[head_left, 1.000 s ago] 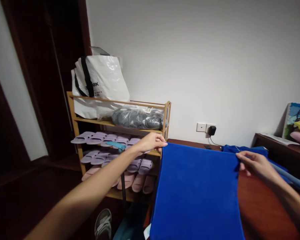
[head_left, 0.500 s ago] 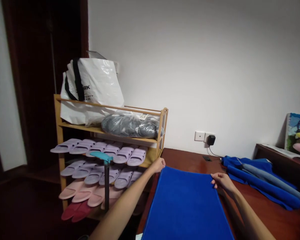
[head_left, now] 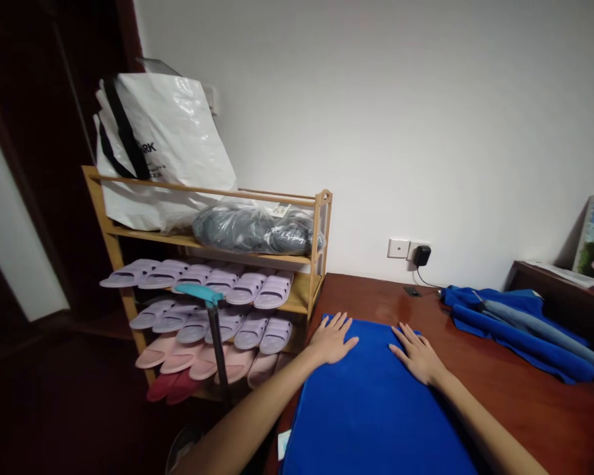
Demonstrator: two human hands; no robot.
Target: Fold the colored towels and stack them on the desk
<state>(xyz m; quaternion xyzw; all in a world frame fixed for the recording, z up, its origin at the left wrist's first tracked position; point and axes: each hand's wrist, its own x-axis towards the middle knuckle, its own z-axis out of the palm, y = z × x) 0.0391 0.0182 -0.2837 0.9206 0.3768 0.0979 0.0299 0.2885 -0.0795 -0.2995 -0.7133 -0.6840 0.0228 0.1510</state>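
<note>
A blue cloth (head_left: 371, 402) lies spread flat along the left side of the brown wooden table (head_left: 495, 402), running out of view at the bottom. On its far left corner my left hand (head_left: 332, 340) rests palm down, fingers spread. My right hand (head_left: 418, 354) lies flat at the far right corner, fingers also apart. Neither hand grips anything. A small white tag (head_left: 284, 444) sticks out from under the cloth's left edge.
Left of the table stands a wooden shoe rack (head_left: 321, 227) with rows of slippers (head_left: 272, 290), a white bag (head_left: 178, 132) and a plastic-wrapped bundle (head_left: 257, 227). A turquoise-topped handle (head_left: 200, 293) rises before it. More blue cloth (head_left: 515, 336) lies right. A black plug (head_left: 422, 255) sits in the wall.
Both hands have let go of the cloth's far corners and now press flat on it. The cloth has come down onto the table. The view has tilted slightly.
</note>
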